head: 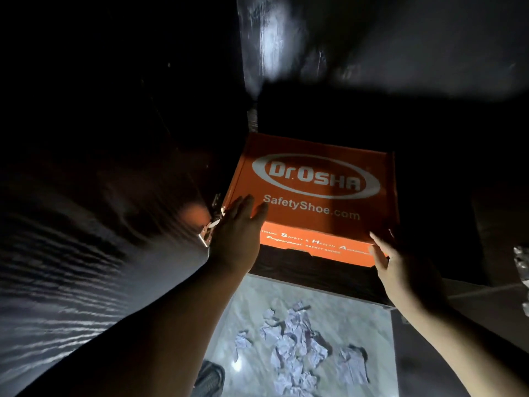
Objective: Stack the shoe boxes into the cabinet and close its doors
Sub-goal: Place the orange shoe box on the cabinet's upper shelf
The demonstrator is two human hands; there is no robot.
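Observation:
An orange shoe box (312, 196) with a white Dr.OSHA logo lies flat inside the dark cabinet, its front side facing me. My left hand (237, 227) lies on the box's near left corner with straight fingers on the lid. My right hand (400, 265) touches the near right corner, fingers mostly straight along the side. The open left cabinet door (94, 239), dark wood grain, stands at the left with a metal hinge (210, 229) beside my left hand. The cabinet's bottom front edge (315, 279) runs under the box. The interior around the box is too dark to read.
On the pale marble floor (252, 305) below the cabinet lie several crumpled pieces of paper (294, 348). A dark shoe or foot (209, 379) shows at the bottom edge. A shiny crinkled object (522, 267) sits at the far right.

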